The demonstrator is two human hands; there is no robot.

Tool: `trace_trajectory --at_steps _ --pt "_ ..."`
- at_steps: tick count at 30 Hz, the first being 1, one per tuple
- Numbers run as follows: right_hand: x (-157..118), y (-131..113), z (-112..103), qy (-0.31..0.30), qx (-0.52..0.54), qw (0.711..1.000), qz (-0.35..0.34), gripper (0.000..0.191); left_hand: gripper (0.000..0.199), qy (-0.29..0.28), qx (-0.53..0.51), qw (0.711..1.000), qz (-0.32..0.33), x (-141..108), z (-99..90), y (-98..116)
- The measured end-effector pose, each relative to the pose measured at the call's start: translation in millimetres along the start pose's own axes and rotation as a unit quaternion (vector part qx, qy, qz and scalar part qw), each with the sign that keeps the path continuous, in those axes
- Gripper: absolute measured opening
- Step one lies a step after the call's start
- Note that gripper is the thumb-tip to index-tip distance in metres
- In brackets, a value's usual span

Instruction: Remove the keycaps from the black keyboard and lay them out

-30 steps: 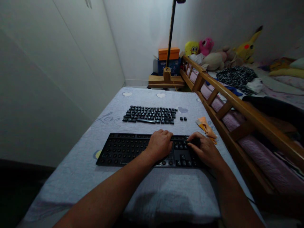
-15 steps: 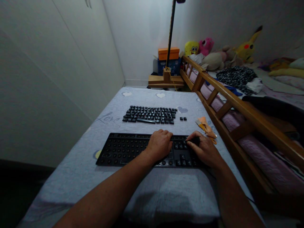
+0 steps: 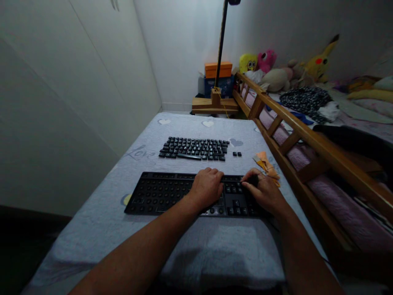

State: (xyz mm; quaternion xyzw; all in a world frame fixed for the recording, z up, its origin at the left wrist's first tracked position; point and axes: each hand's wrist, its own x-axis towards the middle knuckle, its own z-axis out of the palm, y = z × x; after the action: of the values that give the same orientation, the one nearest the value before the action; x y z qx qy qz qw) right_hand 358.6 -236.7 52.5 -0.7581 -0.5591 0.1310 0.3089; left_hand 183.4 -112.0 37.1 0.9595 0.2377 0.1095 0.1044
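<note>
A black keyboard [image 3: 167,192] lies across the bed-like surface in front of me. Its left part is stripped down to bare switches, while dark keycaps still sit on the arrow and navigation keys [image 3: 236,207]. My left hand [image 3: 207,186] rests on the middle of the keyboard with its fingers closed together over the far edge. At the upper navigation keys, my right hand [image 3: 260,188] has thumb and forefinger pinched together; whatever is between them is too small and dark to make out. Beyond the keyboard, removed keycaps [image 3: 196,148] stand in rows, with two loose keycaps [image 3: 237,154] at their right.
An orange bundle with a flat grey-and-yellow end [image 3: 267,166] lies past my right hand. A wooden bed rail [image 3: 288,119] runs along the right, with plush toys [image 3: 276,78] behind. At the far end stand a wooden lamp base [image 3: 215,104] and an orange box [image 3: 217,69].
Both hands keep nearly the same place. The right hand's fingers have shifted very slightly at the navigation keys.
</note>
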Motion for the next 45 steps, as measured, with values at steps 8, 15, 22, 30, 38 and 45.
trace_trajectory --at_steps 8,15,22,30,38,45 --pt "3 0 -2 -0.008 0.006 1.0 0.007 0.007 0.023 0.007 0.002 1.0 0.005 0 0.5 0" --pt "7 0 -6 -0.013 -0.001 1.0 0.018 0.009 0.022 0.012 0.0 1.0 0.006 -1 0.4 0" --pt "8 -1 -9 -0.012 0.019 0.999 0.029 0.01 0.022 0.008 -0.005 1.0 0.005 0 0.2 0" --pt "4 -4 -1 0.02 0.07 0.997 0.028 0.011 0.021 0.008 -0.006 1.0 0.003 -1 0.2 0" --pt "3 -10 8 0.046 0.092 0.995 -0.004 0.007 0.035 0.075 -0.059 0.995 0.013 -5 4.2 3" --pt "0 -19 12 0.048 0.094 0.994 -0.012 0.005 0.029 0.113 -0.125 0.984 0.053 -2 8.3 0"
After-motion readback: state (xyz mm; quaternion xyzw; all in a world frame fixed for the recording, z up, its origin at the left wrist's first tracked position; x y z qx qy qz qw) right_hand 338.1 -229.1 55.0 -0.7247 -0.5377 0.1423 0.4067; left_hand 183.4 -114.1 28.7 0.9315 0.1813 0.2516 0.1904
